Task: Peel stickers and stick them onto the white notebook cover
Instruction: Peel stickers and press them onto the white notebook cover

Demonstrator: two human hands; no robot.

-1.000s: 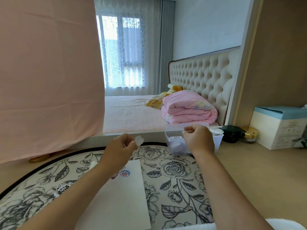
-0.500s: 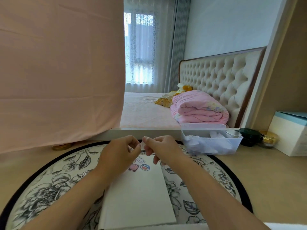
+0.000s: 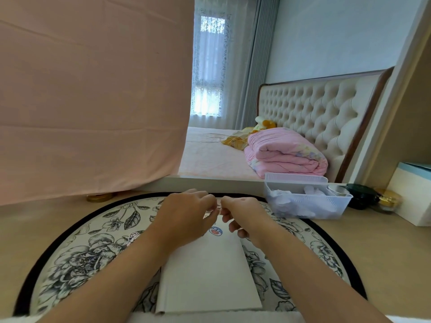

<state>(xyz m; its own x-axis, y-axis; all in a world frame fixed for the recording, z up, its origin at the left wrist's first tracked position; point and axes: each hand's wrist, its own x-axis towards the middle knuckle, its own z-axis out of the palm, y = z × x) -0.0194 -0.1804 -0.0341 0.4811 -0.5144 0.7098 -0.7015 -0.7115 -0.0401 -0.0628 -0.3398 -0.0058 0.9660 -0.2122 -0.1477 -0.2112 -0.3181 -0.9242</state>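
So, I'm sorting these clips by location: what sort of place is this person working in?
Most likely a bedroom in a home. A bed with a tufted headboard lies just ahead, a folded pink quilt rests on it, and a curtained window stands behind.

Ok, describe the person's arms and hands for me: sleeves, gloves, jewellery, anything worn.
The left forearm and right forearm are bare to the frame's lower edge: no sleeves. The left hand and right hand wear no gloves; no watch or bracelet sits on either wrist, and no ring shows.
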